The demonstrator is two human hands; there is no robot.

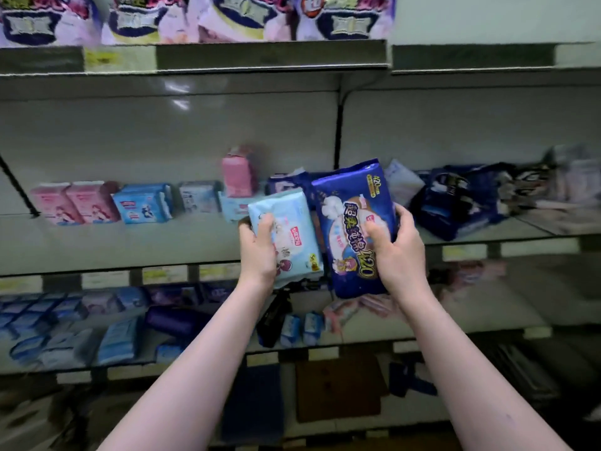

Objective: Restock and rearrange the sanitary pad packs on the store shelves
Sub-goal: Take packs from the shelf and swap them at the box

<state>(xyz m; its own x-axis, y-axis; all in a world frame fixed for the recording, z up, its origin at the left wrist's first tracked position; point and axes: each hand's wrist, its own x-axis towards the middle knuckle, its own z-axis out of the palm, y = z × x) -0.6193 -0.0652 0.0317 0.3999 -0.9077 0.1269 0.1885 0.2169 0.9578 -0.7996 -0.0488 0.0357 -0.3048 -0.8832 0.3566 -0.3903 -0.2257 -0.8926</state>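
**Two packs in hand, placement pending**

Mid-frame, before the middle shelf. Left hand grips a light blue pad pack; right hand grips a dark blue pad pack. Both held clear of the shelf. Looks like carry-to-place step. Next move likely needs picking each pack's row: pale packs left of centre, dark packs right.

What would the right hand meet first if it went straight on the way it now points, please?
Probably the whitish pack on the middle shelf, behind the dark blue pack that the right hand grips; depth is unclear.
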